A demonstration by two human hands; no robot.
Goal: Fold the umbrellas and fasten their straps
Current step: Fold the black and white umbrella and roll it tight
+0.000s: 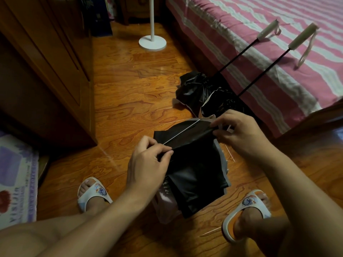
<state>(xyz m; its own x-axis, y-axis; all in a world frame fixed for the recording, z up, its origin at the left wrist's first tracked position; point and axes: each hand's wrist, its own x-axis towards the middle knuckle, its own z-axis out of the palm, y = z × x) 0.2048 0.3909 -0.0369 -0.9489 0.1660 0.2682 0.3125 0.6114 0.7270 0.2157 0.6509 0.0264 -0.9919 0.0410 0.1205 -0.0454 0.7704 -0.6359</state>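
At the far left edge of the frame lies a printed mat, and a dark wooden wardrobe fills the upper left. Low in the frame, left of centre, a foot sits in a white slipper on the glossy, grain-patterned wooden floor. Just above it the left hand has its fingers curled, thumb and forefinger pinching a fold of the black umbrella canopy beside a thin, pale metal rib. The fabric is smooth and slightly shiny, hanging in flat pleats down between the feet (a grey edge shows along its right side). At centre right the right hand pinches the other end of the same fold, fingertips pressed together on the cloth. Behind it two more umbrellas stand crumpled on the floor, their thin black shafts leaning up to pale cylindrical handles resting on the pink-and-white striped bed, upper right. A white round stand base sits top centre.
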